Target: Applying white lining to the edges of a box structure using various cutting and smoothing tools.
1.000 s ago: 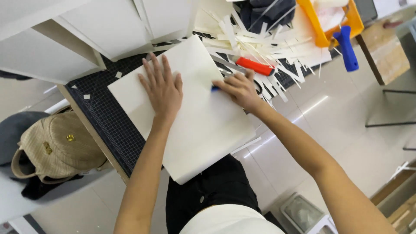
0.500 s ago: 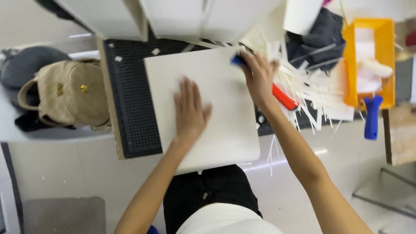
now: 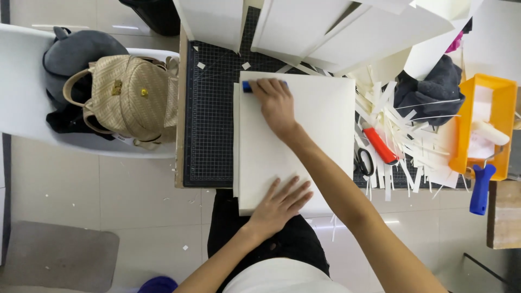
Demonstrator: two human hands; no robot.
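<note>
here our right hand (image 3: 275, 103) grips a small blue tool (image 3: 247, 86) at the sheet's eleven o'clock corner, fingers closed around it, pressing along the left edge of the white board (image 3: 320, 125). our left hand (image 3: 282, 205) lies flat, fingers spread wide, at the board's six o'clock edge, which overhangs the worktop (image 3: 209, 135). the board rests on the black cutting mat, well apart from the red utility knife (image 3: 380, 145) and scissors (image 3: 364, 161) at three o'clock. we judge the board could pivot on that overhang if the flat hand eases, sending the tool off its line.
</note>
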